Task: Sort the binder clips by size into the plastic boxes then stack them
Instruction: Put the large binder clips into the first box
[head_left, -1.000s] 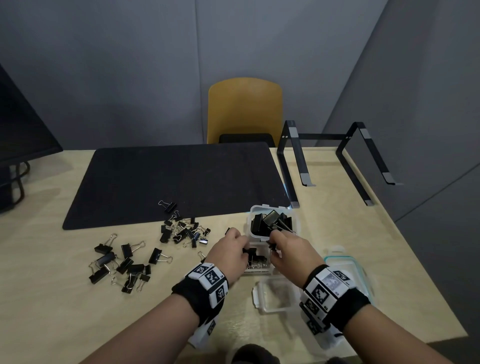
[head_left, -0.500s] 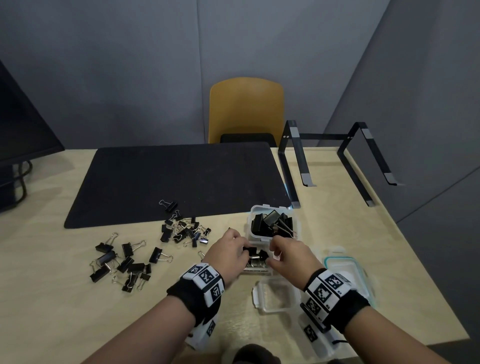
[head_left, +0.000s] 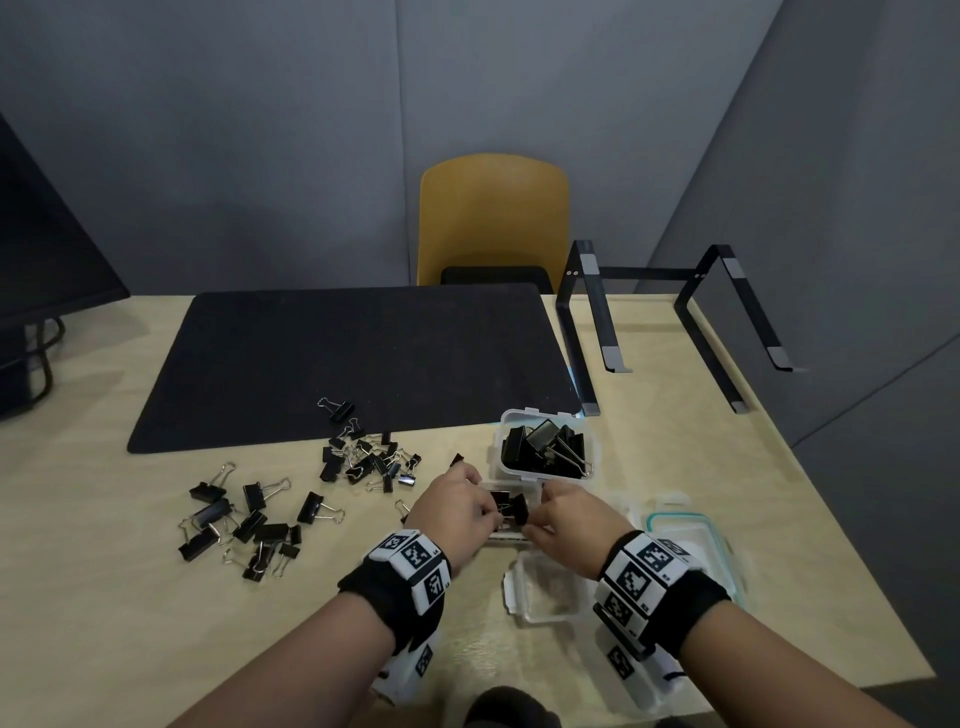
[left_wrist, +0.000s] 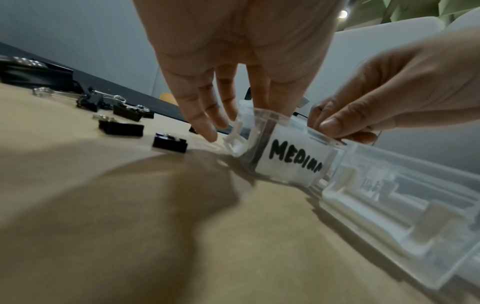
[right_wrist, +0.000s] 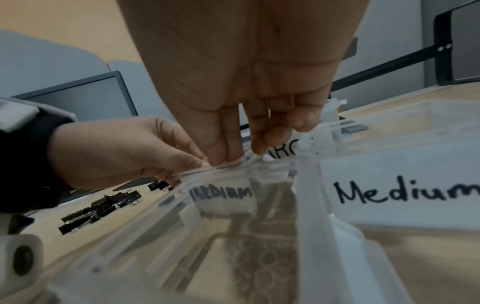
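A small clear box labelled MEDIUM (head_left: 506, 534) (left_wrist: 293, 162) sits on the wooden table with black binder clips (head_left: 511, 506) piled in it. My left hand (head_left: 457, 512) (left_wrist: 221, 115) pinches its left rim, and my right hand (head_left: 566, 519) (left_wrist: 363, 102) pinches its right rim between thumb and fingers. Behind it stands the large box (head_left: 545, 415), full of big clips. Loose medium clips (head_left: 244, 525) and small clips (head_left: 369, 457) lie to the left. Whether either hand also holds a clip is hidden.
An empty clear box (head_left: 511, 592) lies just in front of my right wrist, with a teal-rimmed lid (head_left: 717, 535) to its right. Further back are a black mat (head_left: 363, 353) with one clip (head_left: 337, 408), a laptop stand (head_left: 597, 322) and a monitor (head_left: 47, 249).
Both hands have drawn together and settled on the medium box. The right hand has come back from the edge of the large box.
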